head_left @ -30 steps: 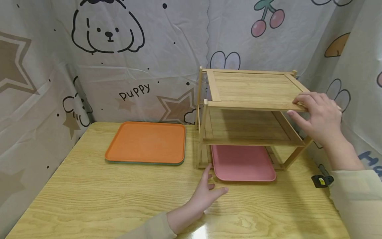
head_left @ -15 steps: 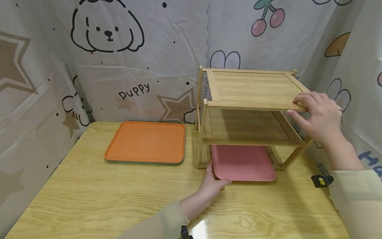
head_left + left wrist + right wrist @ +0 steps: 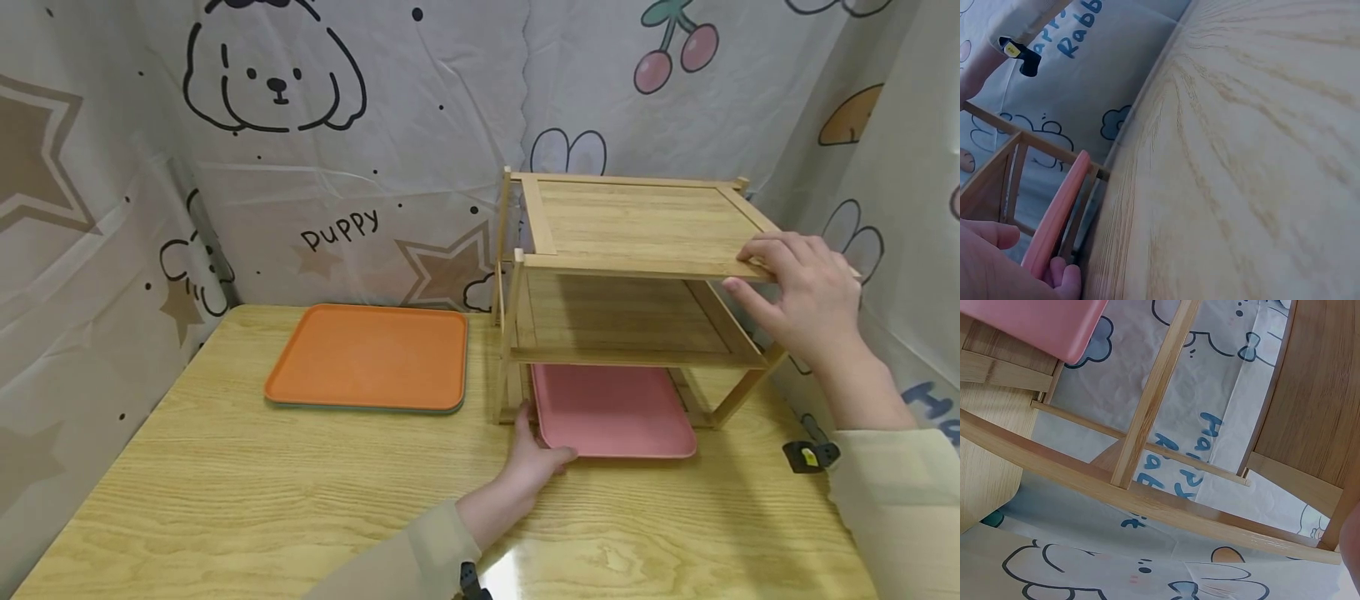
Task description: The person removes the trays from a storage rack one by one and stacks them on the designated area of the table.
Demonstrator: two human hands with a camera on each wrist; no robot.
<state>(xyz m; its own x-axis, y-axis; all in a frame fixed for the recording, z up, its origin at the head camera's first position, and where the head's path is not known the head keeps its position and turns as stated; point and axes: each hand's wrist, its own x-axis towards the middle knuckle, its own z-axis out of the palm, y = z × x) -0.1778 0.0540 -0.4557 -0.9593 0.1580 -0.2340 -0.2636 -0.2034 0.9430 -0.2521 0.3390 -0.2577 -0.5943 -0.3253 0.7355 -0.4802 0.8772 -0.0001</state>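
A pink tray (image 3: 615,412) lies on the bottom level of a three-tier wooden rack (image 3: 645,221), its front edge jutting out over the table. My left hand (image 3: 528,467) grips the tray's front left corner. In the left wrist view, the thumb sits on one side of the tray's rim (image 3: 1057,212) and curled fingertips (image 3: 1071,278) on the other. At the rack's upper front right corner, my right hand (image 3: 810,292) holds the top board, fingers above and thumb at the front edge. Only a sliver of that hand (image 3: 1350,550) shows in the right wrist view.
Left of the rack, an orange tray (image 3: 367,358) lies on top of a grey-green one (image 3: 450,411), whose edge peeks out. The wooden table (image 3: 300,500) backs onto a printed curtain (image 3: 420,100). The rack's middle shelf (image 3: 622,317) overhangs the pink tray.
My left hand has moved forward and right from beside the pink tray, and its fingers have closed on the corner. My right hand keeps its place on the rack.
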